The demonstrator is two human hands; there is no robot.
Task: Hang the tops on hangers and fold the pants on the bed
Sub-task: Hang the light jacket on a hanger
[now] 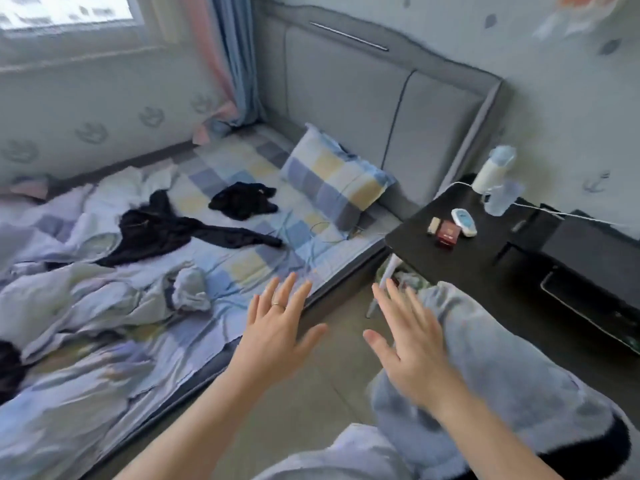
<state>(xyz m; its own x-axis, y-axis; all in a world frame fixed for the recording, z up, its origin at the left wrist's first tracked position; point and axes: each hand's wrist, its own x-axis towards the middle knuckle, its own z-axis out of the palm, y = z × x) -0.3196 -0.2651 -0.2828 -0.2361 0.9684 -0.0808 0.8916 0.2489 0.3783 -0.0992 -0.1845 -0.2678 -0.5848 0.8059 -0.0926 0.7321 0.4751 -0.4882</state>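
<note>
Checked bed sheet carries a long black garment. Spread and empty, the left hand and right hand hover near its edge; lifting the garment by one edge should tell top from pants.

On bed: black garments (crumpled), pillow.

This is a bedroom in a home. There is a bed with a checked pillow, a padded headboard, and a curtain by the window.
</note>
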